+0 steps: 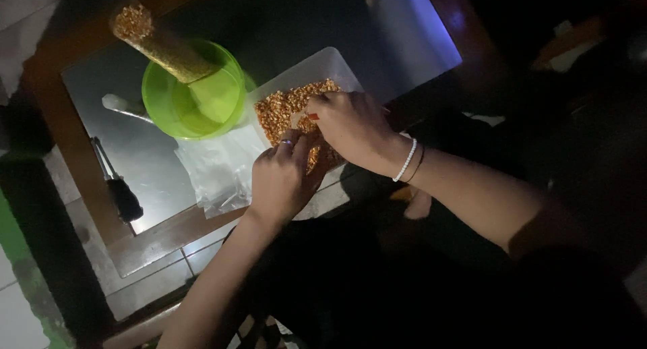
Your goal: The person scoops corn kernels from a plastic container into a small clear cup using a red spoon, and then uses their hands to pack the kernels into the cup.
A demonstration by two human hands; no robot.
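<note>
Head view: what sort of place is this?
Probably a dim home room, with food packed at a low glass-topped table over a tiled floor. A green bowl and a tray of orange-brown grains point to kitchen-type work.

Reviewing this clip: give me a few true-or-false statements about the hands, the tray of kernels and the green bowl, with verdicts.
1. Both hands are over the tray of kernels. True.
2. The green bowl is brimful of kernels. False: a filled tube-shaped bag leans in it.
3. The right hand has a white bead bracelet at its wrist. True.
4. The left hand grips the dark-handled tool. False: the tool lies apart on the table.
</note>
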